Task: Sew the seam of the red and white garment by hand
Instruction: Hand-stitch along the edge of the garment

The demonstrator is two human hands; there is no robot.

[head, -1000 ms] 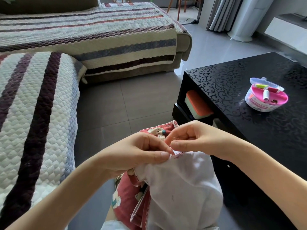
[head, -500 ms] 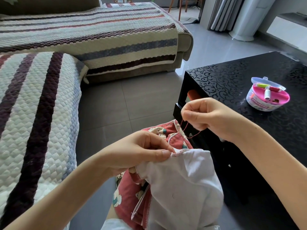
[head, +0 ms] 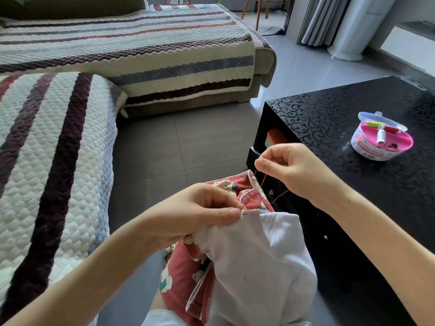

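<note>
A person's two hands work over a red and white garment [head: 254, 260] bunched in their lap, white side up, red printed cloth showing below and behind. The left hand [head: 195, 215] pinches the seam edge between thumb and curled fingers. The right hand [head: 292, 170], raised just above and to the right, pinches a red thread [head: 263, 182] that runs down to the seam. A black bench [head: 329, 118] on the right holds a pink sewing box [head: 381, 143].
</note>
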